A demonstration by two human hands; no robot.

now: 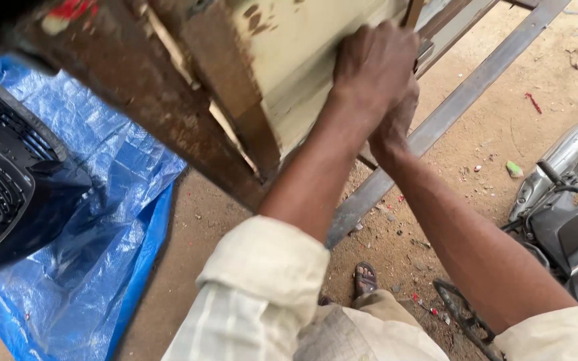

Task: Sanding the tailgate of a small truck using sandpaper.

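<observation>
Cream paint, chipped and flaking to brown rust, covers the metal panel (302, 73) we are working on — a flat sheet set in a heavy, rusted frame (162, 113) that runs diagonally from upper left toward the middle of the view. Our left hand (372, 67) lies knuckles-up against the panel's right edge, fingers curled together over that edge; what they grip is hidden behind them. Our right hand (396, 124) sits just under the left, touching it, and we cannot tell whether its fingers are closed or apart. Both sleeves are pale, rolled cloth.

Beyond the hands, a grey steel bar (436, 127) slants from upper right down to the middle, long and straight-edged, lying over sandy ground (496, 134) scattered with small red and green scraps. A crinkled blue tarp (102, 220) spreads at left, glossy and folded, with a black slotted plastic part (1, 180) resting on it. At right stands a motorcycle (563, 200) — silver and black — close to our right forearm. A sandalled foot (366, 277) shows below the bar. Open ground lies between frame and motorcycle.
</observation>
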